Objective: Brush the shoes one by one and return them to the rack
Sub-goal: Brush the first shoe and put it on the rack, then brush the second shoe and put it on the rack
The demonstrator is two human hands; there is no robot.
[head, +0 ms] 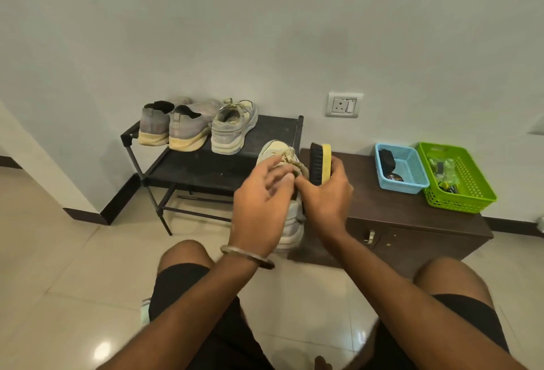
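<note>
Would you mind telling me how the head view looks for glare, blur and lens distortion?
Head view: ceiling light glares off the glossy floor tiles; the left hand is slightly motion-blurred, while the brush in the right hand and the shoes on the rack stay sharp; wide-angle bending curves the skirting and wall edges.

A home entryway or hallway: a low black shoe rack (273,125) holding worn sneakers (234,128) against a plain white wall, glossy cream floor tiles (73,281), a wall socket (343,104), and a dark wooden cabinet (412,222).
</note>
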